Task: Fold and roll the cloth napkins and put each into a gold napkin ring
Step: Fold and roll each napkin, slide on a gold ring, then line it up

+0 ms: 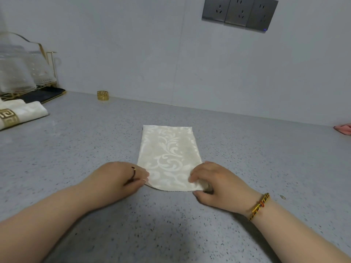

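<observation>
The left hand point(121, 177) lies knuckles up at the napkin's point(169, 154) near left corner, fingers curled in, with the fingertips pinching the cloth's edge. A dark band point(133, 172) sits on one of its fingers. The right hand point(214, 185) is at the napkin's near right corner, fingers curled over the top of the cloth and thumb under it. It grips that corner, which is lifted and turned slightly off the counter point(76, 158). A gold and red bracelet point(260, 205) circles the right wrist, nearer than the napkin.

The napkin is cream with a pale scroll pattern. It is folded into a long strip lying flat on the grey speckled counter, running away from the hands, its far end square and free.

Far to the right of the napkin, a bit of pink cloth point(343, 129) shows at the frame's edge. Far to the left of the napkin lie two rolled napkins point(28, 111) side by side, the nearer one in a gold sleeve point(7, 117). Beyond the napkin and to its left, a loose gold ring point(103, 95) stands on the counter just beside the wall point(152, 63). Further left of the napkin, a gold wire rack point(43, 54) holds clear glasses point(15, 73) over a black mat point(45, 94). High on the wall beyond the napkin, to the right, is a row of grey sockets point(240, 13).
</observation>
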